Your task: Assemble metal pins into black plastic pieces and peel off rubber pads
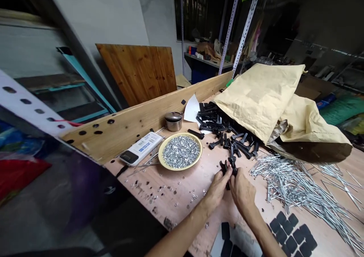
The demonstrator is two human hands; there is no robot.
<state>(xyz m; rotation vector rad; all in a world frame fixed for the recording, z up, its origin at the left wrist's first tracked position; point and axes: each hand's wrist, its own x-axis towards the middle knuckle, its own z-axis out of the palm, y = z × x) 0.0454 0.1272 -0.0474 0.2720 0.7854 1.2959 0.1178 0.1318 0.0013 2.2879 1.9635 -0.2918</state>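
Note:
My left hand [217, 186] is closed around a black plastic part with a forked end [223, 166]. Right beside it, my right hand [242, 186] grips another black plastic part [233, 161], and the two hands nearly touch. Just beyond them lies a pile of similar black plastic parts [212, 119], spilling out from under a paper sack. To the left of my hands stands a yellow bowl [160, 159] filled with small shiny metal washers or nuts [182, 150]. Long thin metal rods [292, 183] are heaped to the right. Whether the two held parts are joined, I cannot tell.
A large tan paper sack [261, 93] covers the back right. Near the wooden edge board [131, 130] are a lidded metal pot [174, 123] and a white boxlike device [143, 147]. Black square pads [291, 243] lie at the front right. Loose washers dot the tabletop.

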